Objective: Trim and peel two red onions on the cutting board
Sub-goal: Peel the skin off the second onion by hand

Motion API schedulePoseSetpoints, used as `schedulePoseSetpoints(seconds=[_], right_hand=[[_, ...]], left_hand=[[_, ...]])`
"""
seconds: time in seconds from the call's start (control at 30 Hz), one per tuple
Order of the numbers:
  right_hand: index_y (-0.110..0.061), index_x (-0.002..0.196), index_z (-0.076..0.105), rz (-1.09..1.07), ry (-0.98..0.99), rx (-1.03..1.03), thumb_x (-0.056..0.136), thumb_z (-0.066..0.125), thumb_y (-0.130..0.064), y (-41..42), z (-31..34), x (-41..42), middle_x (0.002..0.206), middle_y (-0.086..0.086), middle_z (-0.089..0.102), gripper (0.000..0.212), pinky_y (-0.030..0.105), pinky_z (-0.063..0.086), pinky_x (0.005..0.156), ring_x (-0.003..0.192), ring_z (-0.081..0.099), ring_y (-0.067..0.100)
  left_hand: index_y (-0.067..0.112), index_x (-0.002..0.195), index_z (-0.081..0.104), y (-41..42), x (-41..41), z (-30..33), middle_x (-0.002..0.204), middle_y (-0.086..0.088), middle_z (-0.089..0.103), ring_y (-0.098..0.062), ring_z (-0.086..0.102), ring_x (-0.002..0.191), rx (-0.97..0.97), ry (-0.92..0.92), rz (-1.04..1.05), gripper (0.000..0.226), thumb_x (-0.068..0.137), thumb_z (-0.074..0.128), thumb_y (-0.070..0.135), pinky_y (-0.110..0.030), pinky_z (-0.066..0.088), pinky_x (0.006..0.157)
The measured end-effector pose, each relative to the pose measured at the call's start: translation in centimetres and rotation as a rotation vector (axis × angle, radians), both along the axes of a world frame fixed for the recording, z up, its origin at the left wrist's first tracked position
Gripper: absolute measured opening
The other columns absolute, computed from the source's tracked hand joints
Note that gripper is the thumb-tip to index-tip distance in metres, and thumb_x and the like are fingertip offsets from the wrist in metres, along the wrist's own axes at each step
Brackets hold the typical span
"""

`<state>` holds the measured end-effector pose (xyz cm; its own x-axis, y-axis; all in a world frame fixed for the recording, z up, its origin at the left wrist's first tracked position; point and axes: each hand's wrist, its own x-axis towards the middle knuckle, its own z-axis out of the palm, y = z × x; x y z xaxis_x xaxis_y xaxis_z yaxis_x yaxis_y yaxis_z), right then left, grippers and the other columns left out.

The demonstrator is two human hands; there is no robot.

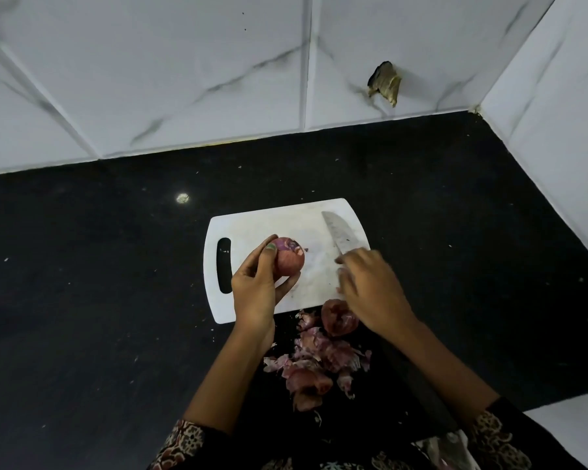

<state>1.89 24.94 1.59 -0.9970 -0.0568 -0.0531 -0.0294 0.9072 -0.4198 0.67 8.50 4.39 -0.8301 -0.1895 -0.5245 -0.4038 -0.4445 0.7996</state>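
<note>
A white plastic cutting board [258, 228] with rounded corners and a dark slotted handle at its left end is lying on the black, speckled bench [99, 266]. White marble-look tiles [184, 69] are rising behind the bench and along its right side, closing off a corner, and a torn brownish hole [385, 82] is showing in the back wall.

The left hand [257, 283] is holding one red onion [288, 261] over the middle of the board, fingers and thumb curling round its lower left side; its skin is looking partly papery, with purple showing at the top. The right hand [367, 283] is blurring over the board's right edge, gripping the knife [338, 234], whose broad steel blade is pointing up and away across the board.

The second red onion [338, 317] is sitting on the bench just off the board's near edge, partly hidden under the right wrist. A loose heap of pinkish, crinkled onion peels [316, 364] is lying just beside it, between the two forearms and crowding the near side.

Open bench is stretching to the left of the board and behind it toward the tiles. Patterned dark sleeves [184, 442] are showing at the bottom edge.
</note>
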Motion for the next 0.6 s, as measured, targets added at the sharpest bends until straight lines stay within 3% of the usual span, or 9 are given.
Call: schedulePoseSetpoints(seconds=[0.1, 0.17, 0.2, 0.23, 0.27, 0.3, 0.33, 0.43, 0.6], right_hand=[[-0.014, 0.148, 0.028, 0.197, -0.260, -0.050, 0.097, 0.016, -0.051, -2.2, -0.6, 2.5, 0.158, 0.004, 0.017, 0.064, 0.036, 0.010, 0.118, 0.147, 0.010, 0.018], [-0.016, 0.147, 0.031, 0.259, -0.312, -0.037, 0.087, 0.002, -0.062, -3.2, -1.4, 4.4, 0.159, 0.003, 0.017, 0.080, 0.043, 0.009, 0.119, 0.147, 0.008, 0.014], [-0.018, 0.137, 0.046, 0.231, -0.285, -0.100, 0.089, 0.005, -0.063, -3.3, -1.5, 5.2, 0.151, 0.002, 0.037, 0.077, 0.047, 0.019, 0.116, 0.142, 0.025, 0.013], [-0.020, 0.116, 0.061, 0.167, -0.209, -0.209, 0.093, 0.014, -0.060, -3.6, -1.2, 5.7, 0.127, -0.001, 0.060, 0.065, 0.045, 0.035, 0.106, 0.123, 0.050, 0.009], [-0.021, 0.089, 0.063, 0.090, -0.102, -0.322, 0.095, 0.024, -0.054, -3.6, -0.7, 5.8, 0.092, -0.007, 0.067, 0.051, 0.038, 0.045, 0.088, 0.091, 0.061, 0.004], [-0.020, 0.072, 0.056, 0.023, 0.013, -0.408, 0.096, 0.034, -0.047, -3.6, -0.1, 5.6, 0.066, -0.010, 0.057, 0.042, 0.031, 0.044, 0.070, 0.064, 0.054, 0.002], [-0.019, 0.067, 0.053, -0.040, 0.093, -0.479, 0.096, 0.041, -0.041, -3.5, 0.8, 5.2, 0.057, -0.010, 0.048, 0.038, 0.028, 0.040, 0.058, 0.053, 0.047, 0.005], [-0.016, 0.084, 0.062, -0.182, 0.121, -0.663, 0.091, 0.060, -0.034, -3.7, 4.0, 3.3, 0.065, -0.007, 0.059, 0.019, 0.022, 0.045, 0.053, 0.057, 0.057, 0.008], [-0.013, 0.087, 0.059, -0.278, -0.094, -0.820, 0.080, 0.073, -0.032, -4.0, 5.4, 1.9, 0.076, 0.004, 0.067, 0.025, 0.034, 0.057, 0.064, 0.069, 0.068, 0.020]], left_hand=[[0.018, 0.102, 0.071, 0.1, 0.1, 0.2, 0.115, -0.008, 0.066, -0.017, 0.070, 0.092, 0.036, -0.004, -0.007, 0.017, 0.097, 0.055, 0.020, -0.025, 0.059, 0.064], [0.020, 0.100, 0.071, 0.1, 0.2, 0.3, 0.117, -0.008, 0.066, -0.018, 0.069, 0.095, 0.060, -0.002, -0.021, 0.018, 0.097, 0.054, 0.020, -0.027, 0.059, 0.065], [0.021, 0.099, 0.072, 0.1, 0.3, 0.4, 0.116, -0.007, 0.066, -0.018, 0.068, 0.096, 0.069, 0.000, -0.032, 0.019, 0.098, 0.053, 0.020, -0.027, 0.058, 0.065], [0.022, 0.099, 0.072, 0.0, 0.3, 0.4, 0.116, -0.006, 0.066, -0.018, 0.068, 0.096, 0.073, 0.005, -0.043, 0.020, 0.098, 0.052, 0.019, -0.028, 0.058, 0.065], [0.023, 0.099, 0.072, 0.0, 0.4, 0.5, 0.115, -0.005, 0.066, -0.017, 0.067, 0.097, 0.076, 0.011, -0.054, 0.021, 0.098, 0.051, 0.019, -0.028, 0.058, 0.066], [0.024, 0.099, 0.072, 0.0, 0.5, 0.5, 0.115, -0.005, 0.066, -0.017, 0.067, 0.097, 0.076, 0.018, -0.063, 0.023, 0.099, 0.050, 0.018, -0.028, 0.058, 0.066], [0.024, 0.100, 0.072, 0.0, 0.6, 0.6, 0.116, -0.006, 0.066, -0.017, 0.067, 0.098, 0.075, 0.022, -0.073, 0.024, 0.099, 0.049, 0.018, -0.028, 0.058, 0.067], [0.021, 0.109, 0.070, 0.2, 1.1, 0.7, 0.121, -0.010, 0.065, -0.020, 0.067, 0.104, 0.068, 0.032, -0.123, 0.023, 0.099, 0.050, 0.017, -0.028, 0.057, 0.072], [0.018, 0.113, 0.068, 0.8, 1.9, 1.0, 0.107, -0.009, 0.071, -0.019, 0.068, 0.095, 0.079, 0.084, -0.185, 0.029, 0.097, 0.047, 0.008, -0.029, 0.056, 0.074]])
